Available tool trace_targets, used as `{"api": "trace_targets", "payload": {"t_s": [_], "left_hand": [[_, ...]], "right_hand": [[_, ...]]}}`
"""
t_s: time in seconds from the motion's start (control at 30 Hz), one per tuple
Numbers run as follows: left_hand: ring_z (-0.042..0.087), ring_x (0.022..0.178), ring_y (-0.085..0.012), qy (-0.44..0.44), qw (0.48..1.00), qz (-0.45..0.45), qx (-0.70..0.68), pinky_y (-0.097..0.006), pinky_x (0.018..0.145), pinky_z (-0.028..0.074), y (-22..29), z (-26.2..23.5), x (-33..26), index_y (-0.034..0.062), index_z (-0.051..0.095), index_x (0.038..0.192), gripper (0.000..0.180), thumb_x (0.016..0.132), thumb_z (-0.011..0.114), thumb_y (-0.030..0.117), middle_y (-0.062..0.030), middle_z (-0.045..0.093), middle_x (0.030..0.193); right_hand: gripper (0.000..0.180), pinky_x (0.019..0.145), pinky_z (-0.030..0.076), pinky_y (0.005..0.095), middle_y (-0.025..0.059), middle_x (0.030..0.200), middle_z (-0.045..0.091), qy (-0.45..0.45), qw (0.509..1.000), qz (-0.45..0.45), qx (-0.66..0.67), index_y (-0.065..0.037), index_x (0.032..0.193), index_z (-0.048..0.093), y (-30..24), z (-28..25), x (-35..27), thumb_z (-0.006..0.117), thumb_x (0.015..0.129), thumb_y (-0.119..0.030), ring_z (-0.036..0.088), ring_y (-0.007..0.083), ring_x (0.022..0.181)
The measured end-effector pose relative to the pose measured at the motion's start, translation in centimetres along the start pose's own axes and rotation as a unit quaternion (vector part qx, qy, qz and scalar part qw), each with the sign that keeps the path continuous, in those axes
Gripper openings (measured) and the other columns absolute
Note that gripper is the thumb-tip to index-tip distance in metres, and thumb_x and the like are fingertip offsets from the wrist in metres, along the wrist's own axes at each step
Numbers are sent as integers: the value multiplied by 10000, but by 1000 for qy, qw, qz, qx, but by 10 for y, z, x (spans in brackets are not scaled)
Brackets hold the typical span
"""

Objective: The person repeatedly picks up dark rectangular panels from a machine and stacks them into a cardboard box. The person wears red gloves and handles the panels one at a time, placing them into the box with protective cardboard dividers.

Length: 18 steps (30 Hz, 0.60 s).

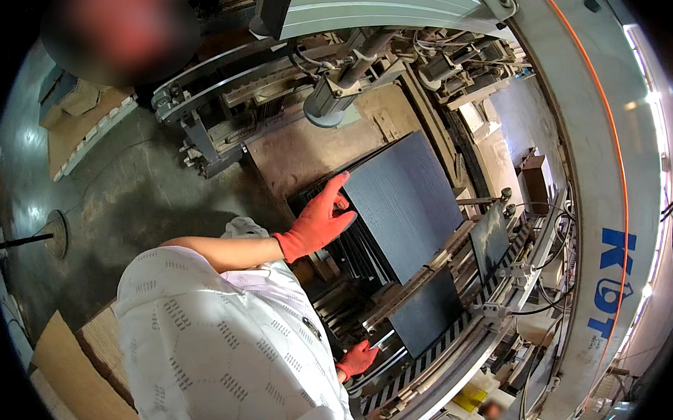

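Note:
A red glove covers my left hand (pixel 319 218), which is held with thumb and fingers apart at the near left edge of a stack of dark panels. The top panel (pixel 404 202) of this stack is flat, rectangular and wood-grained; edges of several more show below it. Lower down, my right hand (pixel 358 359), also in a red glove, has its fingers stretched toward a single dark panel (pixel 427 313) on the striped conveyor. Whether the fingertips touch anything there I cannot tell. Another dark panel (pixel 490 241) lies farther along the same conveyor.
A motor-like cylinder (pixel 331 101) hangs above the stack's far side. A large pale machine frame (pixel 579 145) with an orange cable curves along the right. Rails and hoses flank the conveyor. Cardboard (pixel 67 360) lies at lower left, and another person (pixel 123 28) stands at upper left.

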<state>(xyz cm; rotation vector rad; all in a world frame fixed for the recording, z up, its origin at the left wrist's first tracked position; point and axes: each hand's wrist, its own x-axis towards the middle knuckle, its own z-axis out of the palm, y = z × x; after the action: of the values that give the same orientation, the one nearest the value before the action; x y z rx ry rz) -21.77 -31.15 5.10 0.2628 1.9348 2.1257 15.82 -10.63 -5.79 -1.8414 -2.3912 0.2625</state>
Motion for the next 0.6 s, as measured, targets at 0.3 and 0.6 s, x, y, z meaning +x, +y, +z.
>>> {"api": "trace_targets", "payload": {"t_s": [0.3, 0.6], "left_hand": [[539, 998, -131, 95, 992, -52, -66, -292, 820, 462, 8, 24, -2, 72, 351, 1459, 708, 870, 742, 40, -45, 544, 1134], [523, 857, -119, 118, 992, 20, -36, -296, 813, 474, -21, 25, -3, 27, 453, 1255, 490, 869, 748, 88, -70, 519, 1036]], "right_hand": [[520, 877, 513, 471, 249, 1150, 696, 36, 999, -8, 26, 43, 1272, 627, -8, -1, -5, 639, 963, -375, 654, 430, 1047], [528, 888, 490, 501, 268, 1143, 681, 48, 998, -15, 33, 47, 1245, 630, 12, 14, -1, 622, 950, -390, 636, 449, 1055]]}}
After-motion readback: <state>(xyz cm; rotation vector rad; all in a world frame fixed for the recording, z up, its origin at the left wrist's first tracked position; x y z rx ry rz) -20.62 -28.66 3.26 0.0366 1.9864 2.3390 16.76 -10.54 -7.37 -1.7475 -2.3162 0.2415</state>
